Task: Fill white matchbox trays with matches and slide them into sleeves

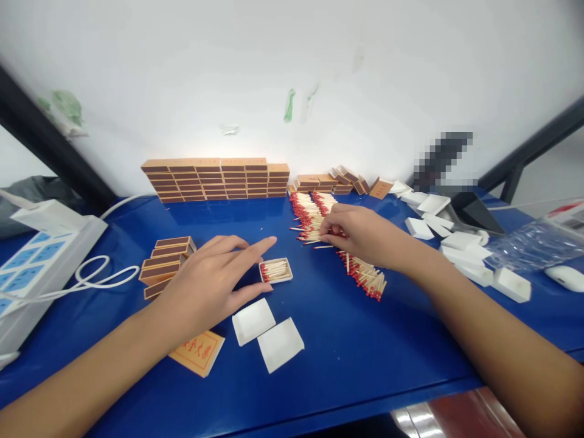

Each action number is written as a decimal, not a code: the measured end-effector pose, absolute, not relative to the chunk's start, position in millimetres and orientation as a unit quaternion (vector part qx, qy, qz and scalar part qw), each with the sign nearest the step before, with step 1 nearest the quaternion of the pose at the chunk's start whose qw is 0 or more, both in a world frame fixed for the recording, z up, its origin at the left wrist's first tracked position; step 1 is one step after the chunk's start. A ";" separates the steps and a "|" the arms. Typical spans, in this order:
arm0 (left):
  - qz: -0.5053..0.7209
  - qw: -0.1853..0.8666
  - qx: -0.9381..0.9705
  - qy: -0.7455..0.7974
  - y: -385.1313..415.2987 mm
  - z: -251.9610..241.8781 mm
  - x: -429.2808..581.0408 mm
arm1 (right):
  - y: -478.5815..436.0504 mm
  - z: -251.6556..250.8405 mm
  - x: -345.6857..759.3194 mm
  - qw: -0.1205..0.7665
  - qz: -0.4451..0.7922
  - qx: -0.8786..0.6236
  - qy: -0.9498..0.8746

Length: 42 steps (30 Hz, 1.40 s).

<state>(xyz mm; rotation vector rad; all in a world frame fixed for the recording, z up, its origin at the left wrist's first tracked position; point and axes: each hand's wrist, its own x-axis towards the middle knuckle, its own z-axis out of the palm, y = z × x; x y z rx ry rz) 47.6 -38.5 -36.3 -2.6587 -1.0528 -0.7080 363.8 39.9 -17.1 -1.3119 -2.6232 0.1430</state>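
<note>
My left hand (205, 277) hovers with fingers apart around a small white matchbox tray (289, 278), thumb and index finger near its left end. Inside that tray lie red-tipped matches (275, 271), heads to the left. My right hand (353, 234) pinches at the edge of a large loose pile of matches (306, 214), its fingertips closed among them and partly hidden. A second cluster of matches (365, 274) spreads below that hand. Two white trays (253, 321) lie in front of the filled one. Beside my left wrist rests a flat orange matchbox sleeve (203, 354).
Stacked matchboxes (210, 179) line the wall, with looser boxes (319, 181) to their right. More matchboxes (166, 261) stand left. White trays (460, 249) lie heaped at right near a clear plastic bottle (533, 243). A power strip (41, 267) with white cable occupies the left edge.
</note>
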 end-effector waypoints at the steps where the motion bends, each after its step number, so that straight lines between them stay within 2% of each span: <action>1: -0.239 0.098 -0.899 -0.354 -38.5 -36.2 47.6 | 39.7 -16.4 364.0 0.107 0.055 -0.437 -0.891; 22: -0.238 0.088 -0.899 -0.358 -36.9 -37.1 47.9 | 32.6 -17.5 354.5 0.096 0.096 -0.412 -0.901; 29: -0.238 0.095 -0.899 -0.355 -37.8 -37.0 50.2 | 7.6 -8.8 337.1 0.141 0.105 -0.373 -0.911; 37: -0.242 0.087 -0.900 -0.352 -39.0 -36.2 53.3 | -17.4 -7.4 313.7 0.089 0.110 -0.364 -0.920; 42: -0.242 0.088 -0.900 -0.353 -39.3 -36.6 52.6 | -19.1 -8.0 308.3 0.104 0.131 -0.345 -0.924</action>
